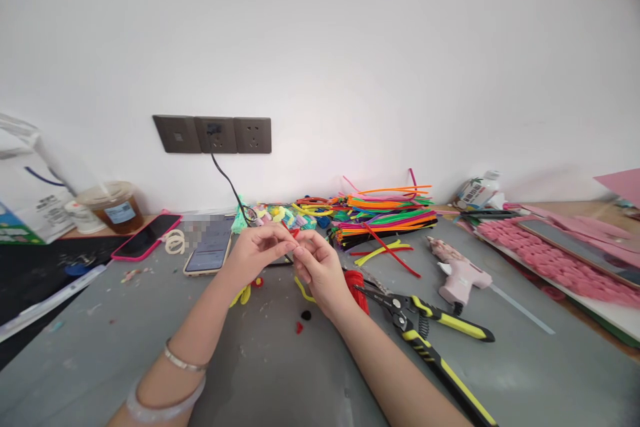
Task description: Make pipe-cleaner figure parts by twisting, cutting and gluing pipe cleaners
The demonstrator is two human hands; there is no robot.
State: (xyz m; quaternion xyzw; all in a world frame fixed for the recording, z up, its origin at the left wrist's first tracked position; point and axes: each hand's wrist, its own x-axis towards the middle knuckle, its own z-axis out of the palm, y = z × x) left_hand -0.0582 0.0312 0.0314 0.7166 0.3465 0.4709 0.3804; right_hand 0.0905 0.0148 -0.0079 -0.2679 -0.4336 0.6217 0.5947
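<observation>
My left hand (263, 250) and my right hand (323, 270) meet fingertip to fingertip above the grey mat, both pinched closed. A bit of red pipe cleaner (295, 233) shows between them; most of it is hidden by my fingers. Below my right wrist lies a coil of red pipe cleaner (356, 290), beside wire pliers (400, 310) with yellow and black handles. Yellow pipe cleaner pieces (241, 296) lie under my left hand. A black pompom (306, 315) and a small red scrap (299, 327) rest on the mat just in front of my hands.
Behind my hands lie bundles of coloured pipe cleaners (385, 220). A pink glue gun (463, 277) is to the right, near a pink knitted piece (575, 250). Two phones, one pink-edged (147, 238) and one lit (210, 250), and a drink cup (115, 207) are left.
</observation>
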